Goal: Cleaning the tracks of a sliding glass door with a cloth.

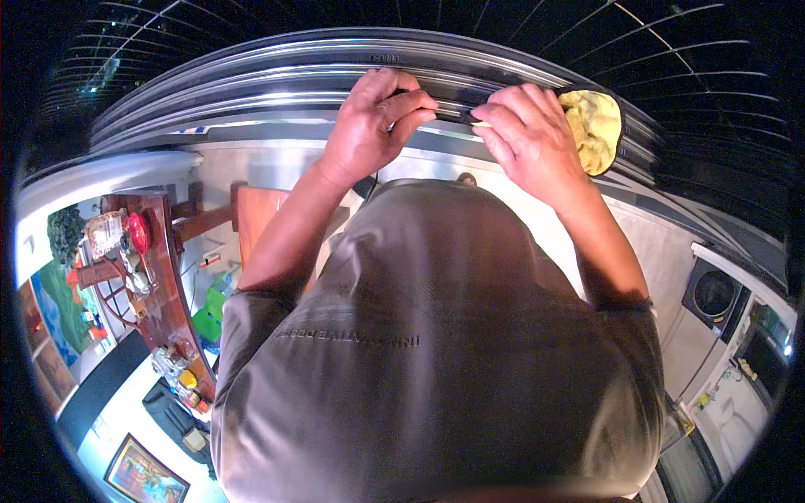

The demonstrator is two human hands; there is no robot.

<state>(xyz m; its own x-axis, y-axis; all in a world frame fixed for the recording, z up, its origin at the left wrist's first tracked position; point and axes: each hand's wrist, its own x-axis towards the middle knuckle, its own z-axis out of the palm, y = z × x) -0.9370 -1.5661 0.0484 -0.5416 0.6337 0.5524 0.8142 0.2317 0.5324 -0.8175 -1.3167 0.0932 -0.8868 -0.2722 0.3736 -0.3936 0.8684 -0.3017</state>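
Dark metal tracks of a sliding window sill (302,75) run across in front of me. Over them, my left hand (383,116) has its thumb and forefinger close together; whether anything lies between the tips cannot be made out. To its right, my right hand (528,135) pinches a small thin yellowish piece (482,124) between thumb and fingers, just above the inner track. A crumpled yellow cloth (592,132) lies on the tracks, beside and partly behind my right hand.
Beyond the sill, window bars (660,38) stand against the dark. A wooden table (166,276) with a red pan-like item (138,232) and several jars is at the left, near a wooden chair (264,217). A washing machine or similar appliance (714,292) appears at the right.
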